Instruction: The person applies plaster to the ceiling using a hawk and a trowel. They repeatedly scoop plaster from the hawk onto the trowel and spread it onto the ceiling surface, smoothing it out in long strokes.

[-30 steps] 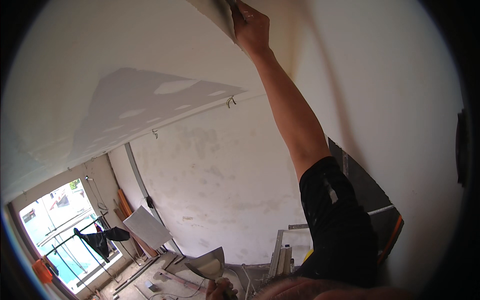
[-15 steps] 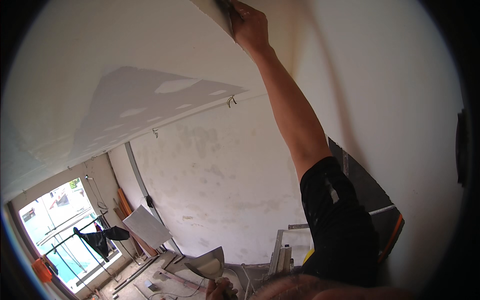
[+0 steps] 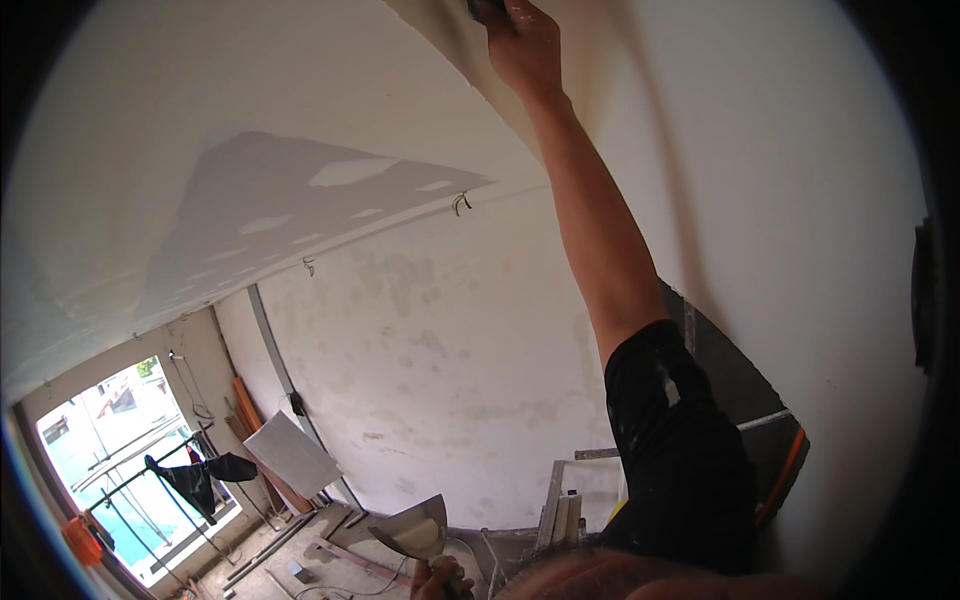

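Observation:
My right arm stretches up to the ceiling (image 3: 300,80), the forearm bare below a black sleeve (image 3: 680,450). At the top edge my right hand (image 3: 528,55) is closed around a dark-handled tool (image 3: 487,11), its working end cut off by the frame. Beside that hand, a ragged edge separates two tones of the ceiling coating, close to the right-hand wall (image 3: 820,200). Low in the middle, my left hand (image 3: 440,580) grips a wide-bladed putty knife (image 3: 408,532), blade up, with a pale patch of what looks like filler on it.
A grey unpainted patch (image 3: 270,190) with white spots marks the ceiling. Wires (image 3: 461,205) hang from its edge. Far left are a bright window (image 3: 120,450), a rail with dark cloth (image 3: 190,485), a pale board (image 3: 293,455) and timber planks (image 3: 245,405). Rods and cables litter the floor.
My right hand has shifted to the right with its tool, nearer the wall, uncovering more of the ragged coating edge. My left hand and the putty knife have barely moved.

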Motion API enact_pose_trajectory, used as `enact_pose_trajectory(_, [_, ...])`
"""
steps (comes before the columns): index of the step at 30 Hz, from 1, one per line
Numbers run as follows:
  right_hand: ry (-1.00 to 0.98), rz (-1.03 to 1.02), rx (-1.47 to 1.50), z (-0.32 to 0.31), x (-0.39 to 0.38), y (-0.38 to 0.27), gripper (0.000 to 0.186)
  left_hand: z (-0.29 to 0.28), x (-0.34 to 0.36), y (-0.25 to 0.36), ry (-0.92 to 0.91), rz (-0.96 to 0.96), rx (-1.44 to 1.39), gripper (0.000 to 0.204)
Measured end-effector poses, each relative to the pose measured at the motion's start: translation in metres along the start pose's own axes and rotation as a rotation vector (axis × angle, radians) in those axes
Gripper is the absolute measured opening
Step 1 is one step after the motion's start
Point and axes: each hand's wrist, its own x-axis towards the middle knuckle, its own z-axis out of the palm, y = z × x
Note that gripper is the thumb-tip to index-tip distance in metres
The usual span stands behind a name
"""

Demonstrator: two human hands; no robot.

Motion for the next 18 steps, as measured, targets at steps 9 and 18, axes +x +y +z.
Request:
enact_pose_trajectory(9, [0.038,-0.136,-0.045,0.02,0.008,-0.006,0.03,0.0,-0.001,-0.002,0.017,-0.004,0.005,0.029])
enact_pose_trajectory(18, [0.036,-0.135,-0.013,0.022,0.005,-0.012,0.031,0.002,-0.003,0.003,0.058,-0.007,0.022,0.032])
